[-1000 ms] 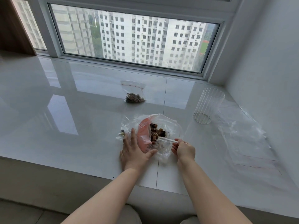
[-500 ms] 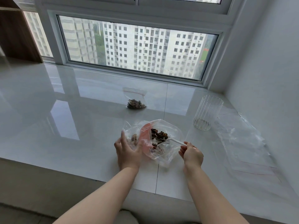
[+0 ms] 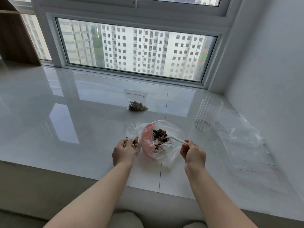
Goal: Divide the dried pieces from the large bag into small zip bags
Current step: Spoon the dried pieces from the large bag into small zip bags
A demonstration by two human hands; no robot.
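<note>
sill: glossy white tiled ledge point(image 3: 65, 129) across the middle of the frame, window behind it along the top.
left hand: point(image 3: 123, 151) lower centre-left, fingers curled round the near edge of a small zip bag point(image 3: 133, 137); grip is clamped on the plastic.
small zip bag: clear, lying on the ledge just left of the large bag, a few brown dried pieces point(image 3: 135, 143) at the fingertips. Mouth open or sealed: cannot tell, plastic too faint.
large bag: point(image 3: 171, 135) clear, crumpled, centre of the frame between the two hands, resting on the ledge. Pink curved band on its left side. Dark dried pieces heaped inside, upper middle.
spoon: white plastic spoon point(image 3: 174, 139), tip in the heap inside the large bag, handle running down-right.
right hand: point(image 3: 193, 153) lower centre-right, thumb and fingers pinched together on the spoon handle end.
filled bag: second small zip bag point(image 3: 137, 102) above centre, well apart from the hands, dried pieces bunched at its near end.
glass: clear ribbed tumbler point(image 3: 208, 113) upright at right of the frame, near the large bag.
plastic sheet: flat clear plastic point(image 3: 243, 142) at far right on the ledge, beside the wall, just right of the glass.
</note>
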